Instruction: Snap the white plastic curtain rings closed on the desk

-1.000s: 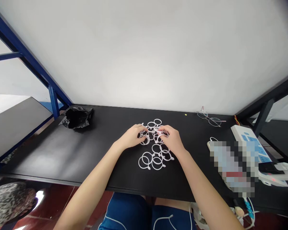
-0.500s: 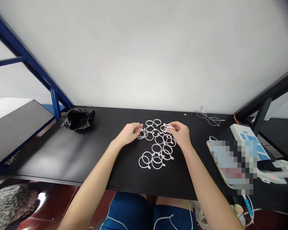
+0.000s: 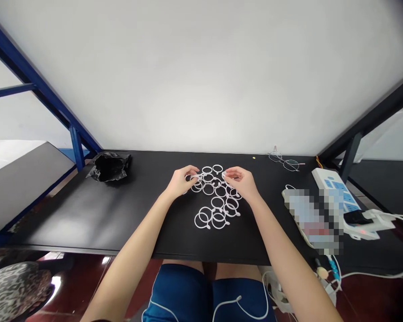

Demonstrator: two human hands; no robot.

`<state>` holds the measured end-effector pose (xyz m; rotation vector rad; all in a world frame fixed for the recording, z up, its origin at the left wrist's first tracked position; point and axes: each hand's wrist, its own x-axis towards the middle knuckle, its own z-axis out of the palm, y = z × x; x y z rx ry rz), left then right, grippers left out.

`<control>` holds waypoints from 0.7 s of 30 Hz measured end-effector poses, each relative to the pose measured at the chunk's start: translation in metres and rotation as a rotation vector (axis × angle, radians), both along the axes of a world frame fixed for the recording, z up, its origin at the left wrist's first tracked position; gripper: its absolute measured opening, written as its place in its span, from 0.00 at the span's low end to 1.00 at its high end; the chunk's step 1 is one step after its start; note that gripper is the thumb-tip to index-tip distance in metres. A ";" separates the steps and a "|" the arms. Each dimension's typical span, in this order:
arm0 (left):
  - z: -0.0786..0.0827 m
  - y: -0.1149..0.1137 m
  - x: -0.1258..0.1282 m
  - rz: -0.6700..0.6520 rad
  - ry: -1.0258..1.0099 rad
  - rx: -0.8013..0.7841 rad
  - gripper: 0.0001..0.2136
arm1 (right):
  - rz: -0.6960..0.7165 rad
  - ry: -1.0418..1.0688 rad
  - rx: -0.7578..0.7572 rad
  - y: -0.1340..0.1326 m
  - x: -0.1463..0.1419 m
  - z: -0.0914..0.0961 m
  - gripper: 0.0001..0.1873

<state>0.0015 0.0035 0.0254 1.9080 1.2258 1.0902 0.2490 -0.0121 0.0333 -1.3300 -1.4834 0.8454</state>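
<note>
Several white plastic curtain rings, each with a small eyelet, lie in a loose overlapping spread on the black table. At the spread's upper left, my left hand pinches a curtain ring between thumb and fingers. My right hand, across on the upper right, has its fingertips closed on another curtain ring, partly covered by the fingers. Both hands stay low over the tabletop, with other rings just beneath and between them.
A crumpled black plastic bag sits open at the back left. Eyeglasses rest near the wall on the right. Farther forward are a phone and a white power strip with cables. A blue metal frame borders the left side.
My right hand has moved a little left, toward my left hand. The camera view has shifted slightly, so the objects on the right appear farther left. Both hands remain closed at the rings.
</note>
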 end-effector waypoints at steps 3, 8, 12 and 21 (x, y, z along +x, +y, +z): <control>-0.001 0.002 0.000 -0.019 -0.196 -0.082 0.13 | 0.053 -0.142 0.054 -0.006 -0.005 0.003 0.10; 0.004 0.006 -0.001 0.066 -0.589 -0.369 0.18 | 0.046 -0.283 0.187 -0.009 -0.003 0.006 0.08; 0.009 0.004 0.001 0.068 -0.842 -0.595 0.18 | 0.092 -0.379 0.250 -0.011 -0.005 0.006 0.08; 0.015 -0.015 0.022 -0.172 -0.856 -0.674 0.10 | 0.201 -0.117 0.096 -0.029 -0.044 0.004 0.10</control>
